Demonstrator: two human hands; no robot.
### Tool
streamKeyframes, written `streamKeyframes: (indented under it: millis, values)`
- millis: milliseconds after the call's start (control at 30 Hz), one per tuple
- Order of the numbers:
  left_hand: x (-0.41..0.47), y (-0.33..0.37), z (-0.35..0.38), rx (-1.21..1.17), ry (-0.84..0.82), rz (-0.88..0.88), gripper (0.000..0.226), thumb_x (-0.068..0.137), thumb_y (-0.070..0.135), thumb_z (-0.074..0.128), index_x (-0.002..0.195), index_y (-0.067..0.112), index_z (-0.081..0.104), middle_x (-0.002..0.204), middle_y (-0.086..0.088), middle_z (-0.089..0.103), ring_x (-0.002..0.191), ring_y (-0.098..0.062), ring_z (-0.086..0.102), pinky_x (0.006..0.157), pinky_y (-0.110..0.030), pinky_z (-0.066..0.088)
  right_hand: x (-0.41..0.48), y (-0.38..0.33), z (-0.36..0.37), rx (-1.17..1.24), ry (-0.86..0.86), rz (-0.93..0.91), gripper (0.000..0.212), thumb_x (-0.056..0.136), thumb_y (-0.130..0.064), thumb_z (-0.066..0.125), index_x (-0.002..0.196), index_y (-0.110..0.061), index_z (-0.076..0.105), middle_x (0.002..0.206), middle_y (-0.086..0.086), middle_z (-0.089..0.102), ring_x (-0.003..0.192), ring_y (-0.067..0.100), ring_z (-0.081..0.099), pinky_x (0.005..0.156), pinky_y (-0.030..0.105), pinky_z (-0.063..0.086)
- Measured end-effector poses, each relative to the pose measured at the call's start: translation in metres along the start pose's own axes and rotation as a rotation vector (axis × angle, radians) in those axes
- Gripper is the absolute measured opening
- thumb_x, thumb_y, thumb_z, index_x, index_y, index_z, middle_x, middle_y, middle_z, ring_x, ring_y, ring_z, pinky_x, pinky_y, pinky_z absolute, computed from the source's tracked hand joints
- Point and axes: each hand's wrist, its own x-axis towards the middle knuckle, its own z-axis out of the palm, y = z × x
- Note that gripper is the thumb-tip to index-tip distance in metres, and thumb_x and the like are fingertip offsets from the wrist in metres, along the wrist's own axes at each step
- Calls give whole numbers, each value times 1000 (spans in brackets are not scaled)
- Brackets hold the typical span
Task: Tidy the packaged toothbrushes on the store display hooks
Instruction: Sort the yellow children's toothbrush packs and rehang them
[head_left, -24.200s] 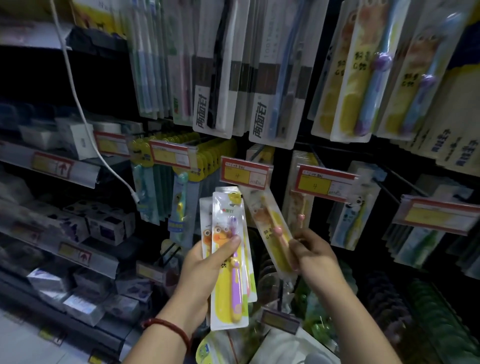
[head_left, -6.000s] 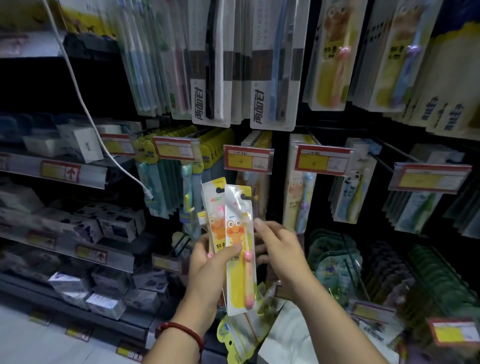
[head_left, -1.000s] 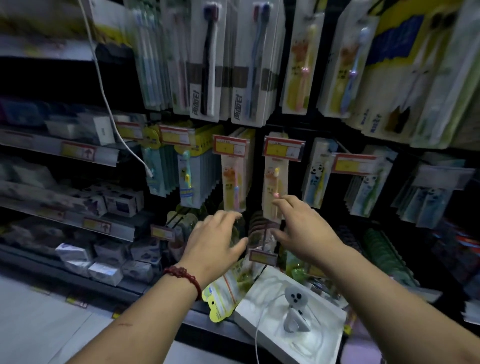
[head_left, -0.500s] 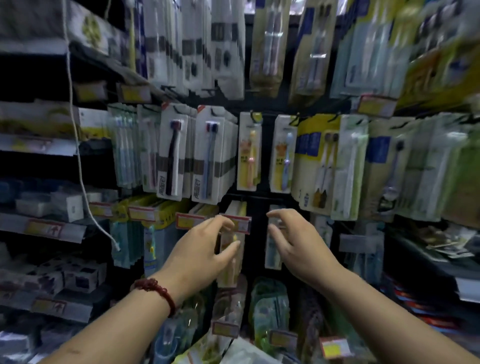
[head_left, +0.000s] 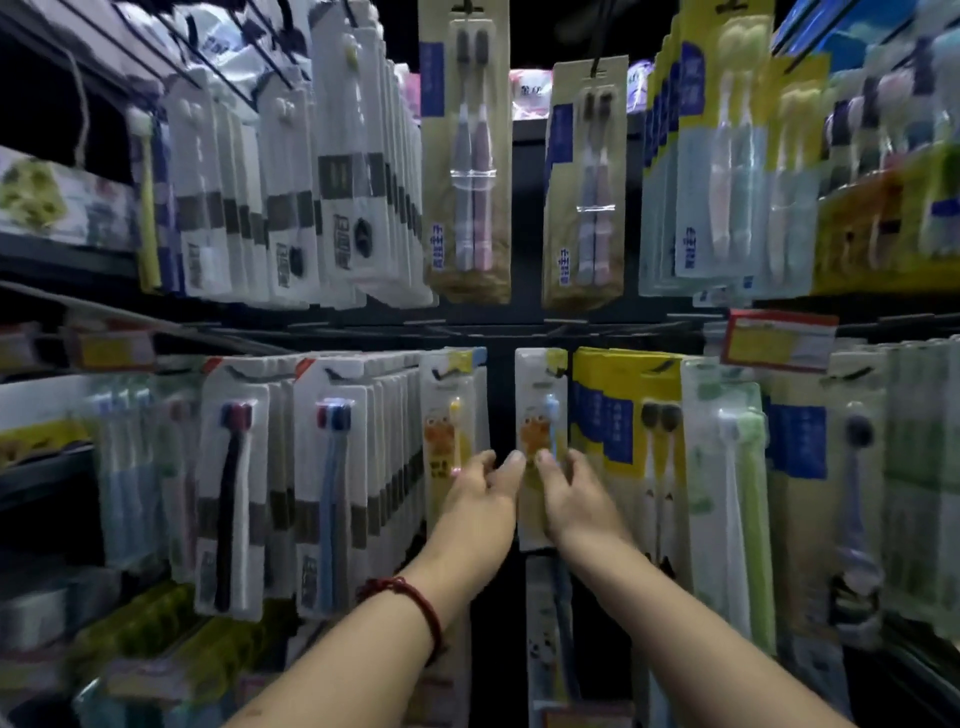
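Observation:
Two children's toothbrush packs with an orange cartoon figure hang side by side on hooks in the middle row. The left pack (head_left: 451, 415) holds a yellow brush, the right pack (head_left: 539, 410) a blue one. My right hand (head_left: 574, 501) pinches the lower half of the blue-brush pack, thumb on its front and fingers behind its right edge. My left hand (head_left: 480, 499), with a red bracelet on the wrist, lies with spread fingers over the bottom of the yellow-brush pack. Its thumb tip touches the left edge of the blue-brush pack.
Dense rows of white adult toothbrush packs (head_left: 332, 467) hang to the left, yellow and green packs (head_left: 634, 415) to the right. Two beige twin-brush packs (head_left: 467, 156) hang above. A red and yellow price tag (head_left: 779, 340) juts out at the right. More packs hang below my arms.
My view has swung up from the lower hooks to the middle row. Both hands rose, came close together, and now touch the two cartoon packs. Earlier they held loose packs; those are gone.

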Motion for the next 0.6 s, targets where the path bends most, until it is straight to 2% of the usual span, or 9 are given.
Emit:
streamKeyframes:
  millis: [100, 200, 300, 333, 400, 500, 533, 567, 600]
  values:
    - [31, -3, 16, 23, 21, -111, 86, 90, 80, 38, 157, 26, 40, 160, -1, 44, 147, -24, 41, 123, -42, 28, 25, 10, 5, 170, -20, 47, 95, 79, -87, 33, 150, -24, 42, 148, 3, 54, 136, 26, 51, 114, 52, 40]
    - [42, -6, 25, -107, -38, -95, 89, 82, 92, 31, 149, 37, 50, 152, 9, 52, 144, -16, 44, 123, -48, 29, 41, 14, 7, 299, -37, 65, 82, 83, -84, 35, 140, -29, 55, 134, 0, 64, 127, 23, 59, 108, 53, 46]
    - [53, 0, 32, -221, -22, -106, 62, 90, 81, 29, 125, 41, 61, 129, 12, 64, 124, -8, 51, 110, -40, 40, 49, 14, 9, 402, -30, 50, 83, 77, -88, 38, 136, -34, 61, 133, -3, 66, 125, 20, 60, 108, 52, 47]
    - [55, 4, 33, -249, -31, -107, 53, 93, 76, 29, 117, 42, 61, 122, 13, 66, 117, -4, 52, 102, -37, 45, 48, 14, 9, 413, -37, 46, 84, 76, -90, 39, 138, -37, 59, 136, -3, 64, 127, 20, 58, 109, 52, 46]
    - [60, 5, 35, -306, -78, -98, 62, 92, 75, 28, 122, 37, 67, 126, 6, 70, 112, -7, 61, 86, -34, 49, 52, 17, 10, 400, -55, 57, 97, 66, -99, 40, 145, -44, 48, 146, -5, 56, 133, 22, 52, 110, 53, 43]
    - [64, 0, 37, -347, -113, -63, 69, 93, 74, 28, 135, 32, 64, 127, 3, 71, 114, -13, 66, 82, -31, 49, 52, 19, 10, 325, -74, 21, 118, 50, -106, 39, 152, -46, 37, 153, -7, 48, 139, 20, 46, 112, 50, 40]
    - [65, -1, 38, -347, -127, -59, 72, 91, 76, 29, 134, 31, 65, 124, 4, 73, 113, -12, 67, 81, -30, 50, 51, 18, 10, 310, -79, 19, 119, 51, -106, 40, 153, -45, 35, 153, -9, 46, 139, 19, 45, 112, 47, 41]
    - [66, -3, 39, -358, -143, -59, 76, 87, 81, 31, 134, 32, 65, 124, 6, 74, 114, -12, 68, 85, -30, 51, 51, 19, 9, 302, -80, 15, 110, 60, -101, 43, 154, -43, 34, 152, -11, 46, 136, 16, 46, 108, 41, 44]
    - [66, -6, 40, -356, -158, -54, 82, 82, 89, 36, 136, 35, 64, 127, 7, 72, 118, -12, 66, 94, -34, 51, 50, 19, 9, 302, -76, 8, 94, 74, -89, 48, 154, -41, 33, 147, -12, 47, 128, 12, 49, 96, 31, 49]
